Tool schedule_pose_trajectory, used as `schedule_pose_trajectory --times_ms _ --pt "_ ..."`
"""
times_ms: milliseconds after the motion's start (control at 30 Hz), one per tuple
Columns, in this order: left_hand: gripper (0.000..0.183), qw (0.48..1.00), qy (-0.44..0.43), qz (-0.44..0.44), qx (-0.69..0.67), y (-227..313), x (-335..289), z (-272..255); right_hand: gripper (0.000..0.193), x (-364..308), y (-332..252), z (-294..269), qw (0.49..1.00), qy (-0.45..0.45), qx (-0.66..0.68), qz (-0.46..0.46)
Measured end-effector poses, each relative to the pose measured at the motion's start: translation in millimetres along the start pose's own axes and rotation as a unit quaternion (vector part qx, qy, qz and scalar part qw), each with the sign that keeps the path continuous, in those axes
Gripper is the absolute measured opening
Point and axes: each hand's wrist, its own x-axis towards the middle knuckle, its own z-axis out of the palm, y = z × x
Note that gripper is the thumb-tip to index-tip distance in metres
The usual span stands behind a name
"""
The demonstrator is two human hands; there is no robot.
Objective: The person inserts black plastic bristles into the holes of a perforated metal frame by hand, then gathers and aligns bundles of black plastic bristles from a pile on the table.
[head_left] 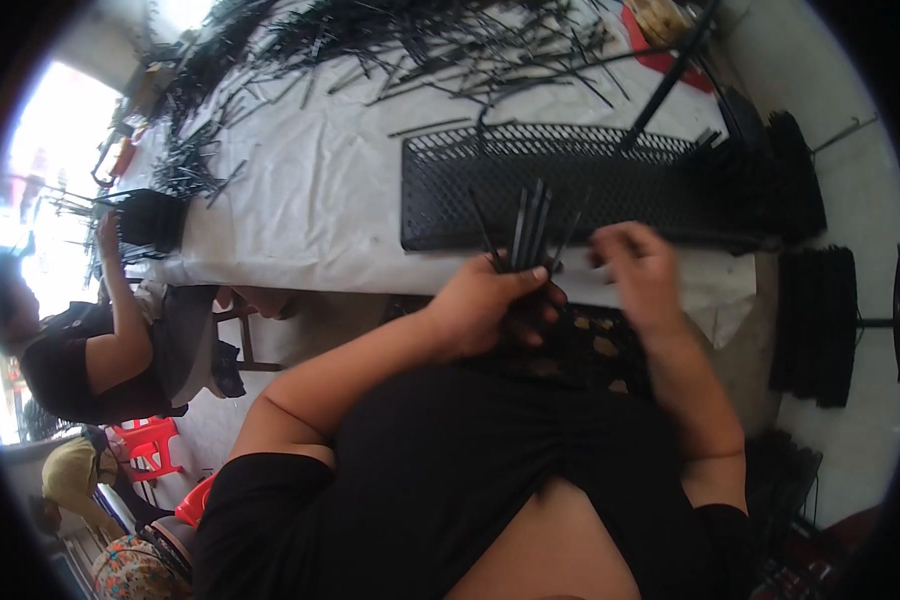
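Observation:
Several thin black sticks (528, 225) fan upward from my left hand (495, 305), which is closed around their lower ends at the table's near edge. To the right of them, my right hand (642, 275) is raised, apart from the sticks. Motion smears its fingers, so whether anything sits in them cannot be made out. Just beyond both hands lies a long black perforated metal tray (406, 195), and the tops of the sticks overlap it in view.
Loose black strips (370, 50) are heaped along the far side of the white-covered table (300, 190). Stacked black parts (815, 325) stand at the right. A co-worker (65, 345) sits at the left end, near a red plastic stool (152, 447).

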Motion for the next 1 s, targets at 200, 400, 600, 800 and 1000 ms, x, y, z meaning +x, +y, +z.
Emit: schedule_pose_trajectory --times_ms 200,400,600,800,1000 --pt "0.026 0.997 0.014 -0.041 -0.064 -7.3 11.5 -4.0 0.019 1.0 22.6 39.6 0.924 -0.040 0.320 0.208" --pt "0.026 0.997 0.002 -0.040 -0.059 -5.9 8.3 -6.2 0.014 7.5 16.6 41.3 0.912 -0.063 0.334 0.228" --pt "0.027 0.996 0.001 -0.033 -0.082 -9.8 1.1 -9.4 0.015 0.0 14.7 53.1 0.895 -0.087 0.374 0.226" --pt "0.030 0.996 -0.016 -0.009 -0.090 -7.4 -5.0 -10.3 0.015 -0.4 11.6 55.7 0.901 -0.081 0.366 0.217" --pt "0.032 0.993 -0.019 -0.028 -0.109 -6.5 1.6 -18.5 0.016 -2.0 21.0 54.8 0.896 -0.085 0.381 0.210"
